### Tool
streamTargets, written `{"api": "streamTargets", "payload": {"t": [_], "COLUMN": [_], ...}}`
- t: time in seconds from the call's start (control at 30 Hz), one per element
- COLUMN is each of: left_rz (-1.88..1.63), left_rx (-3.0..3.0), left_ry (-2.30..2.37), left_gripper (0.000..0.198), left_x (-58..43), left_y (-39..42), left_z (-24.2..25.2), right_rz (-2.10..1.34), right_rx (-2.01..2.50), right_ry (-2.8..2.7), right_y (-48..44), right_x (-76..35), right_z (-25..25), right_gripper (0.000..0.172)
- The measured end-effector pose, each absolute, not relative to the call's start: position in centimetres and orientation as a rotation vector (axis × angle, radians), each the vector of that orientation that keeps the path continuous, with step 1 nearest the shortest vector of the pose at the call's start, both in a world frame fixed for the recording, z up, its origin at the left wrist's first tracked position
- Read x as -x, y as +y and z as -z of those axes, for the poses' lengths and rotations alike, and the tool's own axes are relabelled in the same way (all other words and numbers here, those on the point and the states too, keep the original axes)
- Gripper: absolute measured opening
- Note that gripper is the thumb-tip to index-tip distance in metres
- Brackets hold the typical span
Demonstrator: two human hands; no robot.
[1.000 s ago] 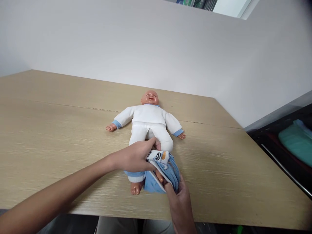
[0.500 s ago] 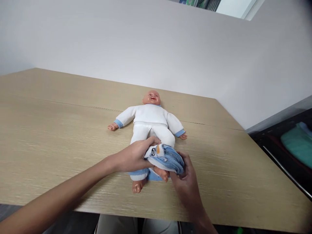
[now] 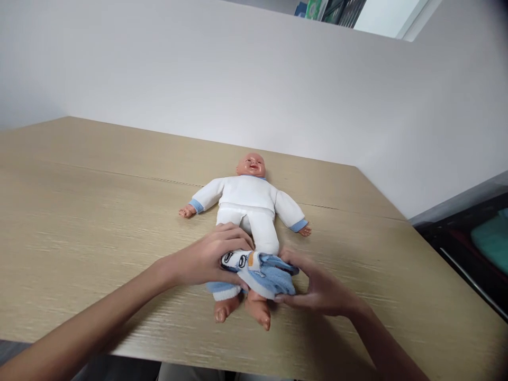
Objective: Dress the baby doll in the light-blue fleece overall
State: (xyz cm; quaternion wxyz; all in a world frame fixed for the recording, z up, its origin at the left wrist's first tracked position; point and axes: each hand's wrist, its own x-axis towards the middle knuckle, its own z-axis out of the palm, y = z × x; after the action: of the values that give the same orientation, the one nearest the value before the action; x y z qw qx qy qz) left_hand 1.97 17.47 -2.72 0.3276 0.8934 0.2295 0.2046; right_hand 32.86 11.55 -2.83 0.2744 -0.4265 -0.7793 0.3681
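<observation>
A baby doll [image 3: 248, 203] in a white suit with blue cuffs lies on its back on the wooden table [image 3: 79, 211], head away from me. A bunched blue and white garment [image 3: 260, 272] with a cartoon print sits around its lower legs. My left hand [image 3: 206, 259] grips the garment's left edge, and my right hand [image 3: 321, 288] holds its right edge. Both bare feet [image 3: 244, 312] stick out below the garment, toward me.
A white wall [image 3: 254, 79] runs behind the table. At the right, beyond the table's edge, is a dark bin [image 3: 472, 248] with a teal cloth [image 3: 492, 238] in it. The table's front edge is close to my body.
The garment has been drawn up the doll's legs, so both feet now show. My right hand moved from below the garment to its right side.
</observation>
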Motion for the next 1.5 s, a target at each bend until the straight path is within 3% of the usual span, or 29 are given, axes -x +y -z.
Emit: {"api": "streamTargets", "payload": {"t": [0.1,0.2,0.37,0.47,0.73,0.93,1.17,1.4,1.5], "left_rz": [-0.572,-0.521,-0.570,-0.714,-0.771,-0.652,-0.622,-1.095,-1.142], "left_rx": [-2.376,-2.325,-2.143,-2.027,-1.476,-1.234,-1.115,-1.329,-1.304], "left_ry": [0.716,0.841,0.805,0.752,1.026,0.957,0.782,0.866,0.841], "left_gripper": [0.056,0.057,0.027,0.018,0.048,0.045,0.049,0.041,0.045], "left_x": [-0.2,1.7,2.7,1.8,0.5,0.6,2.3,2.2,1.4], "left_y": [17.6,17.7,18.2,18.8,19.7,19.1,20.1,22.7,24.4], "left_z": [2.6,2.3,3.0,4.4,8.0,7.1,7.4,4.7,4.2], "right_rz": [-1.084,-1.257,-1.369,-1.392,-1.378,-1.511,-1.672,-1.498,-1.366], "right_rx": [1.123,1.056,0.988,1.018,1.205,1.231,1.030,1.049,1.094], "right_ry": [-2.070,-2.032,-1.879,-1.737,-1.440,-1.239,-1.210,-1.547,-1.519], "right_y": [12.3,13.4,15.9,17.4,17.7,16.4,17.2,19.5,21.1], "right_x": [-33.5,-34.1,-33.7,-32.4,-31.0,-30.9,-31.3,-31.6,-30.7], "right_z": [3.0,3.4,4.2,5.1,8.3,9.2,8.6,5.2,4.5], "right_gripper": [0.038,0.030,0.036,0.040,0.043,0.049,0.036,0.040,0.036]}}
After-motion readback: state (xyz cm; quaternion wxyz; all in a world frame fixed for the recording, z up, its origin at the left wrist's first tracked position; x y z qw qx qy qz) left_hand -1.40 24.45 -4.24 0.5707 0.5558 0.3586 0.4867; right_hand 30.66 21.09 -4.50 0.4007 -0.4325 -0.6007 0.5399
